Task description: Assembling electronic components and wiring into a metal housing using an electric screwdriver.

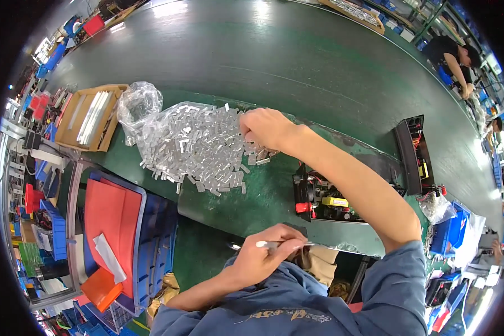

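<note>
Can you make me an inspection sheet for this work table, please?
Surface: green table, scuffed along its edges.
Job's things: small metal pieces, loosely heaped; crumpled clear bag at their left.
Clutter: cardboard box holding long pale strips, left of the bag.
Hands: right hand at the heap's right edge, grip unclear; left hand holds a thin pen-like tool.
Cables: red wires in an open black case, at right.
Surroundings: co-worker at upper right; blue crate with red sheets, lower left.

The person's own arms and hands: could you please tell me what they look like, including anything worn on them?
Short, plain grey-blue fabric sleeves leave both forearms bare. The left hand and right hand are ungloved, with no watch or bracelet showing at either wrist.
</note>
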The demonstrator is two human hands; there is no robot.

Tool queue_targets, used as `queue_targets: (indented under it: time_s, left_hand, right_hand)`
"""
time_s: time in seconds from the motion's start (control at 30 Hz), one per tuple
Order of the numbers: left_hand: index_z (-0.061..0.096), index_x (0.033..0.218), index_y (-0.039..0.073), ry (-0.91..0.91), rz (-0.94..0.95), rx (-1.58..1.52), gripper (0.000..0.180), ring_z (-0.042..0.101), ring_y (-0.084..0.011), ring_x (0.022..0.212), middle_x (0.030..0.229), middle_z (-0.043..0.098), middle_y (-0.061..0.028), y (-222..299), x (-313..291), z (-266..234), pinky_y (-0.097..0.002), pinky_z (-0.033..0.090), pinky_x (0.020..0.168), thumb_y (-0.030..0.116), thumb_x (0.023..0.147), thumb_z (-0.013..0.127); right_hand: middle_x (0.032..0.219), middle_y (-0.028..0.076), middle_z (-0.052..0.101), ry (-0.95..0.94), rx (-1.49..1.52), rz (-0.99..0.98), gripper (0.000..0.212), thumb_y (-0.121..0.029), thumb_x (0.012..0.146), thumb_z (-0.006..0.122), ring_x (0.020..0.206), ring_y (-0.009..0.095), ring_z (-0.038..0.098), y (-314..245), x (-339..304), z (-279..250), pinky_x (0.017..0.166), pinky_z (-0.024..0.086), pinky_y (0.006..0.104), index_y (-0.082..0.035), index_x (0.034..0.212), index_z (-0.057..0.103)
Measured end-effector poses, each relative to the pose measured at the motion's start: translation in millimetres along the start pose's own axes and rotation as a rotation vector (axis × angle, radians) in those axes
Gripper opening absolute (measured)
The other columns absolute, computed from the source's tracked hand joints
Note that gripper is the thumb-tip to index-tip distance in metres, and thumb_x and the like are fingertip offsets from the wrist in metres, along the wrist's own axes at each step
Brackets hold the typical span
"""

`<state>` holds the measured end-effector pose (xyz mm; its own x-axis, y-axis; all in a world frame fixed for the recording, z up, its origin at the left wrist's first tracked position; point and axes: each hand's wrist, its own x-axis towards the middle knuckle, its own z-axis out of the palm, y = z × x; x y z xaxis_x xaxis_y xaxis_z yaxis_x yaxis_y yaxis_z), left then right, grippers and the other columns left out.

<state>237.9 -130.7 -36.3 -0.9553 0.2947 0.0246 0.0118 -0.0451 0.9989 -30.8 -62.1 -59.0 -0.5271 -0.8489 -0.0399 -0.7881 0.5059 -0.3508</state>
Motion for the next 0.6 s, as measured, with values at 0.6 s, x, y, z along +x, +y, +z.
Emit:
queue_targets:
  time_s: [0.6]
  left_hand:
    - [0.063,0.113,-0.006,0.391,-0.219,-0.217,0.016,0.073,-0.0244,0.094,0.102,0.070,-0.0154,-19,-47,-87,-0.0377,0.061,0.086,0.004,0.104,0.054]
  right_hand:
    - [0.095,0.009,0.069,0.407,0.687,0.216,0.012,-0.002,0.097,0.064,0.084,0.018,0.069,-67,-121,-69,0.072,0.055,0.0301,0.001,0.109,0.065]
